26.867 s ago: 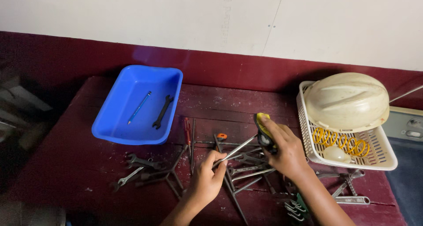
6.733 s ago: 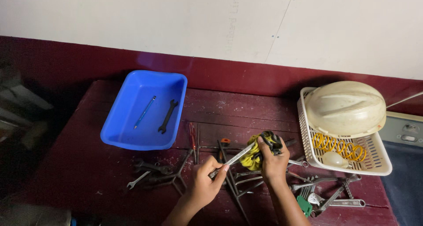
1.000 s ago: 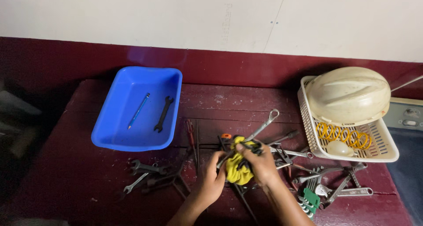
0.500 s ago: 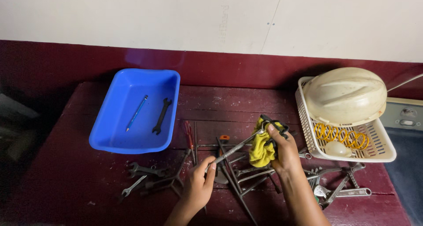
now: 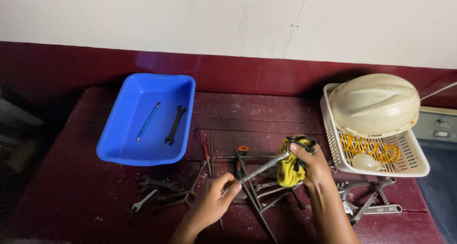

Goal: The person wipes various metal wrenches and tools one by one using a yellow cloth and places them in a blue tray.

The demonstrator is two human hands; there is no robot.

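Note:
My left hand (image 5: pixel 209 206) pinches the near end of a long silver wrench (image 5: pixel 261 169) and holds it slanted above the dark red table (image 5: pixel 266 113). My right hand (image 5: pixel 314 167) grips a yellow and black cloth (image 5: pixel 288 167) wrapped around the wrench's far end. Under both hands lies a heap of several metal tools (image 5: pixel 257 196).
A blue tray (image 5: pixel 114 144) at the left holds a blue pencil (image 5: pixel 148 121) and a black wrench (image 5: pixel 174 125). A white basket (image 5: pixel 409 165) at the right carries a cream hard hat (image 5: pixel 373 103) and a yellow coil (image 5: pixel 369 150). Loose wrenches (image 5: pixel 159 189) and a red screwdriver (image 5: pixel 204 144) lie near.
Over the last second my right hand slid the cloth from the wrench's middle out to its far end. My left hand kept its grip on the near end.

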